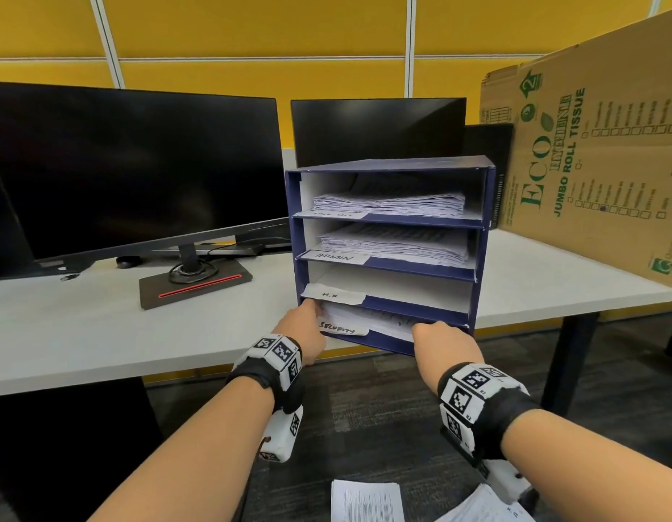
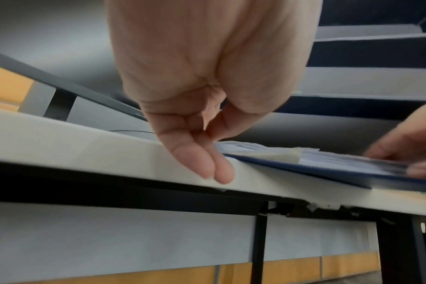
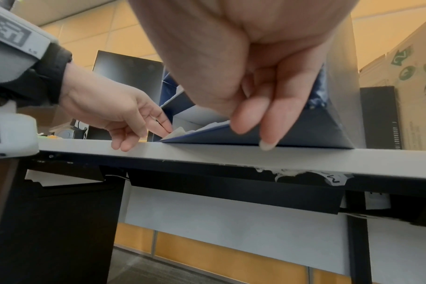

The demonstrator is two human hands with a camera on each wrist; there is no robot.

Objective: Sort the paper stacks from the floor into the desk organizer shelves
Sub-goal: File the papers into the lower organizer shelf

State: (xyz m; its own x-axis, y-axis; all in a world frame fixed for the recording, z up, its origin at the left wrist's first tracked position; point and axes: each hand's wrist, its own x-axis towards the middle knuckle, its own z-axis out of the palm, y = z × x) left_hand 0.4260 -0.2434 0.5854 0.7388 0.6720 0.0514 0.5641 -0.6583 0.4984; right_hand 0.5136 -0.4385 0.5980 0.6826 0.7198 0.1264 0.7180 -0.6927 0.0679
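Both hands at bottom "SECURITY" shelf of blue organizer on worktop. Left hand fingers loosely extended, touching paper stack in that shelf; right hand fingers straight against shelf front edge. More paper stacks on floor.

Top shelf label too blurred to read.
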